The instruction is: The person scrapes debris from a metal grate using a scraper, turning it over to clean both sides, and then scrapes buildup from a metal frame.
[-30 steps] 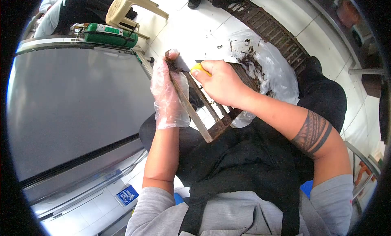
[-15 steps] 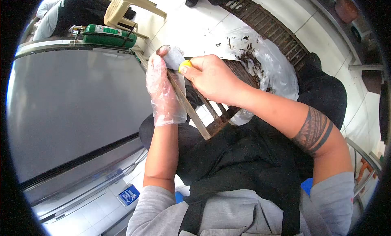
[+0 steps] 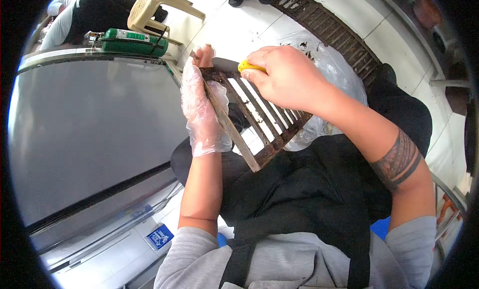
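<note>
My left hand (image 3: 202, 107), in a clear plastic glove, grips the near-left corner of a dirty slatted metal grate (image 3: 273, 148) and keeps it tilted above my lap. Its fingers curl over the far end of the frame. My bare right hand (image 3: 287, 77) is closed around the yellow handle (image 3: 249, 66) of a scraper. The grey blade (image 3: 225, 64) lies against the grate's far edge, partly hidden by the frame. Dark grime coats the slats.
A clear plastic bag (image 3: 339, 84) with dark scraps lies beyond the grate. Another slatted grate (image 3: 329, 32) rests on the tiled floor. To the left stands a large grey metal surface (image 3: 90, 134) with a green cylinder (image 3: 134, 42) behind it, near a beige stool (image 3: 149, 12).
My right hand has moved to the right with the scraper, whose blade has turned lower along the grate's far edge. More slats now show. My left hand keeps its hold.
</note>
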{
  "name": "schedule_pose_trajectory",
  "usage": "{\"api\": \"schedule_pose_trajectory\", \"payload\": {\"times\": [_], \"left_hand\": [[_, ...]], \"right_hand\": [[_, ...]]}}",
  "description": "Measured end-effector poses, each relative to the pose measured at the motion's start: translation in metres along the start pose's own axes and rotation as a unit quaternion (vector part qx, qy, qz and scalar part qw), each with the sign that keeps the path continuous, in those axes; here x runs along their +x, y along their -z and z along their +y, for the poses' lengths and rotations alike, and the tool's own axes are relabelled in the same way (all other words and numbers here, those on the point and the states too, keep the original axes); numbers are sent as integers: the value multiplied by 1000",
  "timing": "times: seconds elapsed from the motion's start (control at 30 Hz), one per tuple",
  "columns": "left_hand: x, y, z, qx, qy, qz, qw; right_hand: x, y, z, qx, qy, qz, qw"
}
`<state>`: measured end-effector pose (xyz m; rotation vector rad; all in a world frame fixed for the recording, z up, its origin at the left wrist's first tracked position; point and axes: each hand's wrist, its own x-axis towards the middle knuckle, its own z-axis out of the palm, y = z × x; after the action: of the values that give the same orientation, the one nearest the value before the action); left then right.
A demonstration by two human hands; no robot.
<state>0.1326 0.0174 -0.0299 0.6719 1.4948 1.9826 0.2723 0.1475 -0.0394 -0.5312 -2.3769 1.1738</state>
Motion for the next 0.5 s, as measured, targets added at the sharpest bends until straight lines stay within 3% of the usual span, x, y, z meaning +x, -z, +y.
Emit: {"api": "schedule_pose_trajectory", "payload": {"times": [0.13,0.2,0.33,0.5], "left_hand": [[3,-2,-4,31,-37,-37,998],[4,3,-9,22,-48,-44,998],[2,8,-10,13,-49,-60,997],[0,1,-3,34,-27,-48,998]], "right_hand": [[3,-10,-3,-23,1,-2,1000],[0,-19,-3,-21,91,72,993],[2,-13,2,-13,143,49,988],[9,-17,8,-30,119,44,991]]}}
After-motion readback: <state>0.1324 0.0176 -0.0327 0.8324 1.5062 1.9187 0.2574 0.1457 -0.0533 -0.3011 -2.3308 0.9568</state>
